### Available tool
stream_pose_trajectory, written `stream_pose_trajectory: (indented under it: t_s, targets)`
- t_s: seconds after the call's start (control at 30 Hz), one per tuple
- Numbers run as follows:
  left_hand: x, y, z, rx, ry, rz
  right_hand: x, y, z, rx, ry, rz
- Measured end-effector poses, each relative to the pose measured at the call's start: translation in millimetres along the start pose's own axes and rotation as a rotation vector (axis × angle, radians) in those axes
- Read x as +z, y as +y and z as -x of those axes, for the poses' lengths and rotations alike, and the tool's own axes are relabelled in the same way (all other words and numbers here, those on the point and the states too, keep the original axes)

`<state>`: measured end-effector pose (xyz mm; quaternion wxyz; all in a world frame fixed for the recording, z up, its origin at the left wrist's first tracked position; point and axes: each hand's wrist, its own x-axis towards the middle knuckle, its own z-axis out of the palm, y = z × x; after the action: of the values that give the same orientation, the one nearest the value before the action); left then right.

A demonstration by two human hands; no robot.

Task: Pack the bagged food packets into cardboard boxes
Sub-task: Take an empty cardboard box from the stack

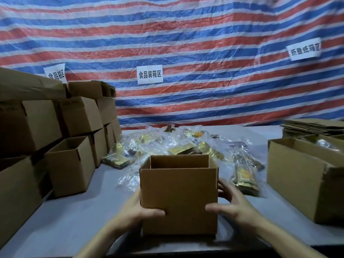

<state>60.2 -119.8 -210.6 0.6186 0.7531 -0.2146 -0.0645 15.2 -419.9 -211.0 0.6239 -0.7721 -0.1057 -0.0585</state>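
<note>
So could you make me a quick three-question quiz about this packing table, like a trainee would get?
1. True or false: both hands, left hand and right hand, hold the open box.
2. Where do the bagged packets lie: A in front of the box, B behind it, C inside it?
3. Which side of the table has the stacked boxes?

Key: 1 true; 2 B; 3 the left.
</note>
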Motion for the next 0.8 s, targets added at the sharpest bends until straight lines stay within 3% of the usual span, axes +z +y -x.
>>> stream_pose_trajectory:
  t_s: [0.1,0.2,0.27,0.33,0.43,0.67,0.8]
  targets:
    - [13,-12,-6,0.028,0.030,0.079,-8,8,-3,-0.040,0.097,0.008]
    - [21,-16,-6,0.094,0.093,0.075,-32,25,-14,-0.092,0.588,0.052]
    - [22,-20,-5,0.110,0.113,0.039,-54,38,-24,-0.001,0.721,0.370]
    - [22,-22,-5,0.117,0.119,0.024,-70,49,-32,0.188,0.594,0.686]
    - [22,-25,-7,0.106,0.134,0.056,-67,56,-39,0.325,0.390,0.898]
    - [21,-26,-9,0.115,0.250,0.095,-53,58,-27,0.186,0.682,1.135]
    - [23,-26,-8,0.123,0.256,0.120,-50,49,-22,-0.075,0.498,1.060]
